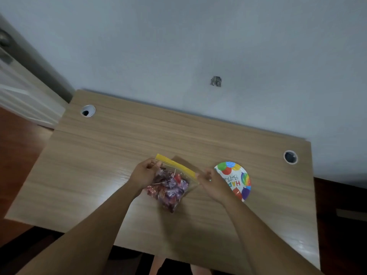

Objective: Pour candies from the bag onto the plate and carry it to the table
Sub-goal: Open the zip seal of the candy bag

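A clear zip bag (174, 175) with a yellow seal strip lies on the wooden desk (99, 155), filled with red and purple wrapped candies (170, 189). My left hand (144, 172) pinches the left end of the yellow strip. At the strip's right end my right hand (211, 180) pinches it too. A paper plate (238, 177) printed with balloons and "HAPPY Birthday" rests on the desk just right of my right hand, which covers part of it. No candies show on the plate.
Two round cable holes sit in the desk, one at the back left (87, 110) and one at the right (290, 157). A pale wall runs behind the desk. Dark red floor shows at the left and right.
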